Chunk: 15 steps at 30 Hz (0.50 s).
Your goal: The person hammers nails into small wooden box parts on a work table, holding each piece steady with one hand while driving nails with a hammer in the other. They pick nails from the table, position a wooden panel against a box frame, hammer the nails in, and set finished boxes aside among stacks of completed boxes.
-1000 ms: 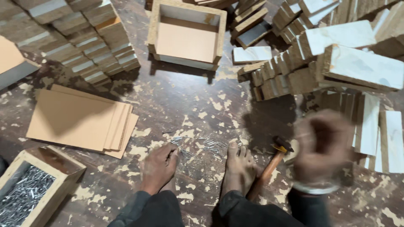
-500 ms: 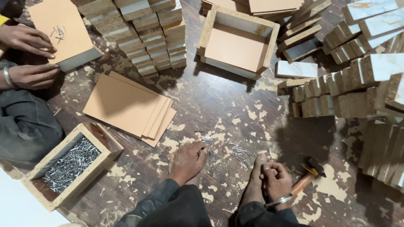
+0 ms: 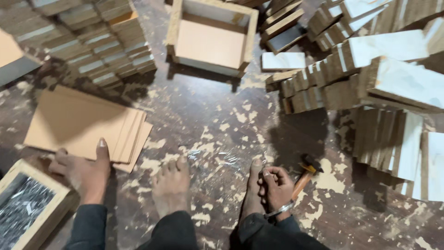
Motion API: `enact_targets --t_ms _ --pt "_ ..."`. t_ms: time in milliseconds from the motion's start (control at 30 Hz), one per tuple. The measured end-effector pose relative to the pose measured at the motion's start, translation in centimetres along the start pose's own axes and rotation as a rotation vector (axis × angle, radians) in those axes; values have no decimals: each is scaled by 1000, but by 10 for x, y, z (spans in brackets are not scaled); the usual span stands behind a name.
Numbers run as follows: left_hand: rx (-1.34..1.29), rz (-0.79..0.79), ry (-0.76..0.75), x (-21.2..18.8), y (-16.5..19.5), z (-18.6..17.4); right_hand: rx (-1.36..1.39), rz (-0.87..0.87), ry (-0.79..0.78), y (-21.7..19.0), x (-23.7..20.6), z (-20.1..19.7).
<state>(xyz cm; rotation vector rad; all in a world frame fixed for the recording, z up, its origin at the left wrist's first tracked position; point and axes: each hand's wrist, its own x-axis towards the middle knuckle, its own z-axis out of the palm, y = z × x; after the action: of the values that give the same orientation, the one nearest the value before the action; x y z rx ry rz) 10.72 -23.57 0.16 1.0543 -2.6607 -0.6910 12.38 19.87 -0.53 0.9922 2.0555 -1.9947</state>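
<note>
Brown thin boards (image 3: 85,125) lie stacked on the floor's left side, left hand (image 3: 83,171) spread flat on their near edge as if to slide one off, right hand (image 3: 277,187) curled around hammer (image 3: 303,178) handle by the right foot (image 3: 253,194).

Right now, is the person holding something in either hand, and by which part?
The right hand grips a hammer with an orange wooden handle by the lower handle. The left hand holds nothing; it rests on the stack of thin tan boards.
</note>
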Motion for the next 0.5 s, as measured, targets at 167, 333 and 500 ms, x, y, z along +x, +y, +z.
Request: enact_targets --t_ms 167,333,500 --pt "-56 -43 8 7 1 11 -215 -657 204 -53 5 -23" --pt "-109 11 101 4 -6 7 -346 -1127 405 -169 7 -58" --pt "-846 -265 160 -4 14 -2 -625 -1259 332 -233 16 -71"
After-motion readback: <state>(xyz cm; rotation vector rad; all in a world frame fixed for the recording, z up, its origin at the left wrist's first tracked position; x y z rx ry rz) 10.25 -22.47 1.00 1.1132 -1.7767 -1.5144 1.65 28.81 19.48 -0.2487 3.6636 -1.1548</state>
